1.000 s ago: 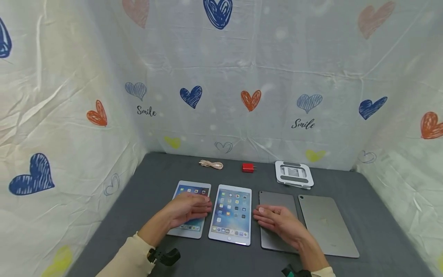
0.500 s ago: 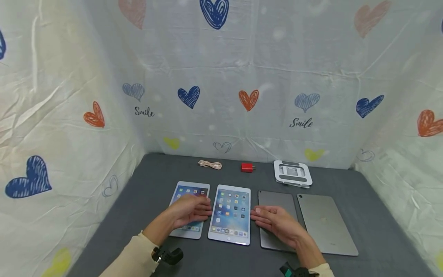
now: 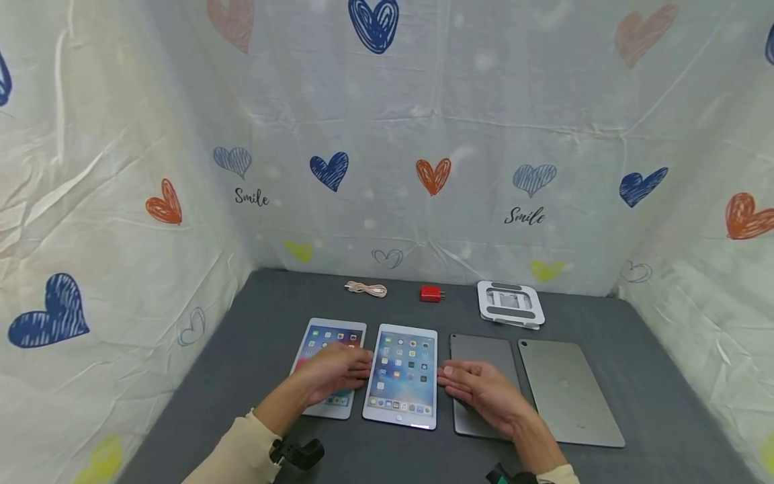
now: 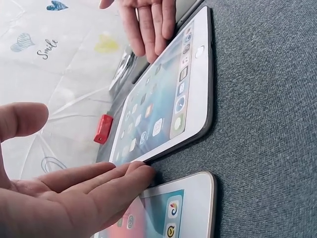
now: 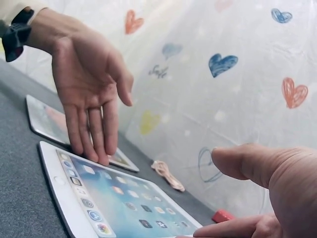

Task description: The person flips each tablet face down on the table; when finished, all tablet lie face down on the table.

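A white tablet (image 3: pixel 402 376) with a lit home screen lies face up on the grey table, between my two hands. My left hand (image 3: pixel 336 371) has its fingers straight, the tips at that tablet's left edge. It hangs over a second white tablet (image 3: pixel 331 334), also lit and partly covered. On the other side my right hand (image 3: pixel 484 393) points straight fingertips at the middle tablet's right edge. Beneath it lies a dark grey tablet (image 3: pixel 484 346), back up. In the left wrist view the left fingertips (image 4: pixel 141 173) are by the near tablet corner; whether they press is unclear.
A silver-grey tablet (image 3: pixel 571 393) lies back up at the right. Along the back of the table (image 3: pixel 278 296) are a coiled cable (image 3: pixel 366 289), a red charger plug (image 3: pixel 431 294) and a folded white stand (image 3: pixel 510 304). Heart-printed cloth (image 3: pixel 387 222) hangs behind and at both sides.
My left hand has shifted right and my right hand slightly left, so both sets of fingertips have come up to the middle tablet's edges. The tablets stay where they were.
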Tool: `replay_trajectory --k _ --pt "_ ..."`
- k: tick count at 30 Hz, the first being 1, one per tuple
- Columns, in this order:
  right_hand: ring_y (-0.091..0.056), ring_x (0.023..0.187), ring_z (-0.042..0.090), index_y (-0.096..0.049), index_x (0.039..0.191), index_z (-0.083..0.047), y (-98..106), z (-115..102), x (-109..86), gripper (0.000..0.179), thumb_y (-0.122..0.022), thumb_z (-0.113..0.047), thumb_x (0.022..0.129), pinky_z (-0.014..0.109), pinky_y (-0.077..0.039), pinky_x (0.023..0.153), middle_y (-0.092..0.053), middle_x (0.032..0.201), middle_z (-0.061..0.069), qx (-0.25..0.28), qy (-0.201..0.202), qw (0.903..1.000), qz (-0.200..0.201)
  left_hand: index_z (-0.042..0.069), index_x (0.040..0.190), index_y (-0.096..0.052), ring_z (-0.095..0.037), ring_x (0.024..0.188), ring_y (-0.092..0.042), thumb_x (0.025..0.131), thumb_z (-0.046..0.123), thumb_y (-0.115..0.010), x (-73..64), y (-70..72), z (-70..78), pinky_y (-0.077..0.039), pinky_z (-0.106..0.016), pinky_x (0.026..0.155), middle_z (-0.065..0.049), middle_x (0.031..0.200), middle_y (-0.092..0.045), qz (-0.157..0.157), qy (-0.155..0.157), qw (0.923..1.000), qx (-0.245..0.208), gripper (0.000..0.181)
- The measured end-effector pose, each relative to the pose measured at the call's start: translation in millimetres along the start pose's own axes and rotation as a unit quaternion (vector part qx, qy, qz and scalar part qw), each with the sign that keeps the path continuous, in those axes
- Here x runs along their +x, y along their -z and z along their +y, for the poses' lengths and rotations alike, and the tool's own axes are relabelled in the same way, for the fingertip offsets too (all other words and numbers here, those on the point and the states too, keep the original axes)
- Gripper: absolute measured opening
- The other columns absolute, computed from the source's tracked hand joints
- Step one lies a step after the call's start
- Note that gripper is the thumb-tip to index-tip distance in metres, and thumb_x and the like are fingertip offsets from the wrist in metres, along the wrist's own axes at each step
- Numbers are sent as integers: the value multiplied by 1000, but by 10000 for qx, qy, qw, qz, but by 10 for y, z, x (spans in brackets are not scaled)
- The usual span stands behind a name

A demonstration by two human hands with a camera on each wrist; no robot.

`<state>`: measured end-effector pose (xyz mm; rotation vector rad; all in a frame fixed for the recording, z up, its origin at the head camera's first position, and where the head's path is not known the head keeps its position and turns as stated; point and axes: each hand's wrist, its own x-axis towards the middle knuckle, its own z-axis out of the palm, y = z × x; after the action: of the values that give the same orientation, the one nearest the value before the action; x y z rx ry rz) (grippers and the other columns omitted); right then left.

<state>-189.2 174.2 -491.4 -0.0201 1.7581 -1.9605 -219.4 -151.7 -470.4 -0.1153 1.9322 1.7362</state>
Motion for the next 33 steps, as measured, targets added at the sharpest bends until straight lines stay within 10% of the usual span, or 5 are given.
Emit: replay_trajectory --k 18,33 --pt "-66 138 23 -29 162 19 15 -54 -34 74 -59 -29 114 34 -54 119 -54 160 30 492 18 9988 69 -16 146 -55 -37 127 -70 110 22 -65 -11 -52 -10 -60 -52 110 -31 147 -63 83 -83 9999 1 54" --pt "-54 146 28 -30 164 15 182 -108 -147 81 -44 -49 118 33 -52 119 -41 168 31 580 226 9980 121 -12 140 -63 -28 115 -74 109 25 -68 24 -320 30 -62 -50 108 -22 134 -72 -557 74 9984 46 49"
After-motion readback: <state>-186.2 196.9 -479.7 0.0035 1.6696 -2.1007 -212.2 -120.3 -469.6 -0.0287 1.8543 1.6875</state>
